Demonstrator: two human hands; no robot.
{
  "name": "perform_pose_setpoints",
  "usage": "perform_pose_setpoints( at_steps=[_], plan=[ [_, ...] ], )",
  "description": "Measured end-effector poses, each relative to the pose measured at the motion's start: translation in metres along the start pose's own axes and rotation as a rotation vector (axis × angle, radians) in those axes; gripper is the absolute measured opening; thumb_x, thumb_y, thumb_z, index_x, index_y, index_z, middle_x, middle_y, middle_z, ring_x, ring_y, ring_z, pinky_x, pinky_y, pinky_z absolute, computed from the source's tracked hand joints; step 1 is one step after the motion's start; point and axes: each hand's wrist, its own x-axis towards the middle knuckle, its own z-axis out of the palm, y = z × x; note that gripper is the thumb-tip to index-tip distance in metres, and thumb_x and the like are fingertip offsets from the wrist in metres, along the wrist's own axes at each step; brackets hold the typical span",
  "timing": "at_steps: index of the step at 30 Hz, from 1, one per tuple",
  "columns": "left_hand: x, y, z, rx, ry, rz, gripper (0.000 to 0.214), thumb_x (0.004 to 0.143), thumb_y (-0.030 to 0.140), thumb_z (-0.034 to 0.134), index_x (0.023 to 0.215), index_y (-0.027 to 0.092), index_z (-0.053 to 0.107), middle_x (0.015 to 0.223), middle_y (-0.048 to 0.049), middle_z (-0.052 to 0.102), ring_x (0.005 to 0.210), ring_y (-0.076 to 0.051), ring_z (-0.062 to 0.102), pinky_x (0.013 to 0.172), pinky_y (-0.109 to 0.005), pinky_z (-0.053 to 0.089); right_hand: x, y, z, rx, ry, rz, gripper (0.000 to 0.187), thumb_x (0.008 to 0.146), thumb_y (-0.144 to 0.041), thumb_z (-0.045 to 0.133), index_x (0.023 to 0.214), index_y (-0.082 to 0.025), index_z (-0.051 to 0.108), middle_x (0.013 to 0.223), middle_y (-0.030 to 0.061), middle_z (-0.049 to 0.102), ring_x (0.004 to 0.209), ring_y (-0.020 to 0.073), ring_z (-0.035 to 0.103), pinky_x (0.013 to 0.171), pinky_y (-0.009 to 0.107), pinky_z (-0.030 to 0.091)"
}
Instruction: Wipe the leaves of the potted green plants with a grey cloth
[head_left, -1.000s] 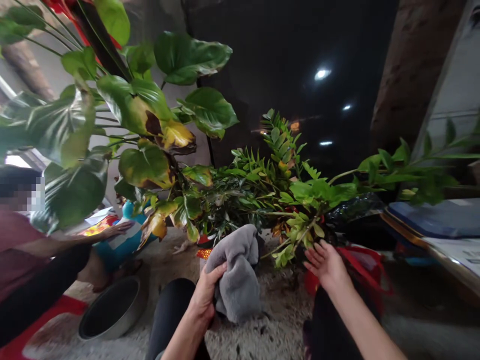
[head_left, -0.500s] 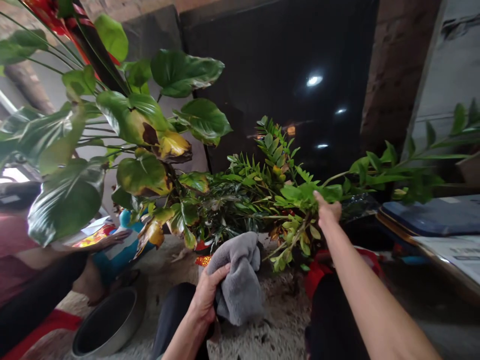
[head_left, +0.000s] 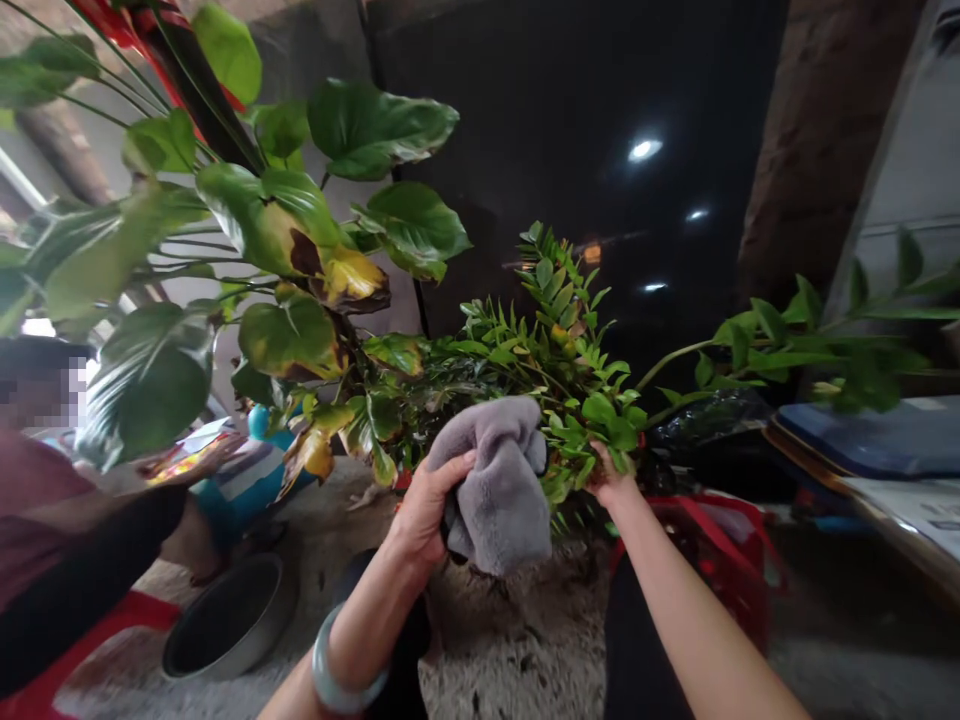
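A crumpled grey cloth [head_left: 502,490] hangs from my left hand [head_left: 427,510], its thumb pressed on top and its fingers wrapped round the fabric. To the right, my right hand [head_left: 611,482] is among the small glossy leaves of a bushy green plant [head_left: 562,290]. Its fingers are closed around a leafy stem [head_left: 607,425], and the foliage hides part of them. The cloth is beside the plant's lower leaves, in front of its base. A pale bangle [head_left: 330,670] circles my left wrist.
A tall large-leaved plant [head_left: 292,335] with yellowed, browned leaves rises at left. Beneath it stands a round dark basin [head_left: 225,620]. Another person [head_left: 45,500] sits at far left. A red bag [head_left: 727,550] lies right of my knees, near a table with a blue folded item [head_left: 870,435].
My right hand has moved down and left through the leaves, closer to the cloth. My left hand has raised the cloth slightly and shifted it right.
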Motion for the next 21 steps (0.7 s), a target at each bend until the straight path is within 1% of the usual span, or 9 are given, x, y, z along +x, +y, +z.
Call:
perform_pose_setpoints(
  at_steps=[3,6,8,10,12,14,15,19,21],
  plan=[
    [0.006,0.015,0.021,-0.101,0.005,0.134,0.039,0.044,0.025,0.082,0.078,0.015,0.068,0.060,0.0014,0.067,0.063,-0.019,0.064,0.065,-0.030,0.053,-0.002,-0.001,0.004,-0.014,0.027,0.120,0.017,0.063,-0.034,0.068,0.070,-0.024,0.056,0.049,-0.0020,0.058,0.049,0.0199,0.058,0.051,0.035,0.049],
    [0.014,0.006,0.032,-0.110,-0.026,0.225,0.045,0.044,0.029,0.082,0.085,0.015,0.070,0.066,0.0008,0.069,0.069,-0.020,0.065,0.070,-0.031,0.053,-0.008,-0.002,0.006,-0.009,0.004,0.181,0.016,0.067,-0.039,0.063,0.071,-0.024,0.059,0.054,0.0010,0.062,0.058,0.0243,0.063,0.055,0.039,0.051],
    [0.014,-0.018,0.029,-0.010,-0.077,0.136,0.043,0.043,0.027,0.081,0.083,0.014,0.072,0.069,-0.0018,0.071,0.070,-0.021,0.065,0.069,-0.031,0.052,-0.012,-0.003,0.008,0.006,-0.011,0.184,0.014,0.067,-0.039,0.062,0.072,-0.026,0.060,0.059,0.0013,0.066,0.062,0.0252,0.064,0.057,0.039,0.052],
    [0.006,-0.044,0.017,0.123,-0.131,-0.049,0.035,0.042,0.021,0.079,0.076,0.014,0.074,0.070,-0.0036,0.072,0.069,-0.021,0.064,0.067,-0.030,0.051,-0.016,-0.004,0.008,0.018,-0.003,0.179,0.011,0.065,-0.035,0.063,0.071,-0.026,0.060,0.059,0.0010,0.067,0.064,0.0254,0.065,0.058,0.038,0.053],
    [-0.004,-0.058,0.003,0.158,-0.179,-0.217,0.030,0.042,0.016,0.075,0.072,0.016,0.073,0.067,-0.0024,0.072,0.065,-0.021,0.063,0.063,-0.030,0.050,-0.018,-0.004,0.006,0.024,0.015,0.180,0.009,0.064,-0.031,0.063,0.069,-0.026,0.059,0.056,0.0016,0.065,0.063,0.0258,0.065,0.057,0.037,0.052],
    [-0.010,-0.053,-0.006,0.125,-0.210,-0.256,0.029,0.043,0.015,0.073,0.072,0.017,0.073,0.064,-0.0016,0.071,0.063,-0.021,0.062,0.061,-0.031,0.049,-0.021,-0.005,0.003,0.023,0.023,0.182,0.009,0.064,-0.030,0.064,0.067,-0.024,0.058,0.052,0.0021,0.062,0.060,0.0259,0.065,0.054,0.037,0.051],
    [-0.010,-0.044,-0.007,0.099,-0.209,-0.215,0.030,0.043,0.016,0.072,0.072,0.016,0.074,0.064,-0.0018,0.071,0.062,-0.021,0.062,0.061,-0.031,0.049,-0.023,-0.005,0.001,0.022,0.022,0.179,0.010,0.064,-0.030,0.064,0.066,-0.024,0.057,0.051,0.0021,0.062,0.057,0.0252,0.064,0.052,0.036,0.050],
    [0.019,-0.001,0.003,-0.040,-0.053,0.117,0.039,0.039,0.022,0.078,0.077,0.015,0.073,0.069,-0.0012,0.072,0.063,-0.019,0.063,0.064,-0.030,0.051,-0.030,-0.007,-0.001,0.026,0.001,0.139,0.014,0.064,-0.031,0.068,0.068,-0.022,0.058,0.052,0.0013,0.062,0.048,0.0213,0.060,0.048,0.034,0.048],
    [0.036,-0.001,0.004,-0.089,0.020,0.163,0.041,0.039,0.025,0.081,0.078,0.015,0.071,0.070,-0.0011,0.072,0.062,-0.018,0.063,0.066,-0.030,0.051,-0.034,-0.007,0.001,0.038,-0.004,0.099,0.015,0.063,-0.030,0.070,0.069,-0.022,0.059,0.054,0.0009,0.064,0.048,0.0203,0.059,0.049,0.034,0.049]
  ],
)
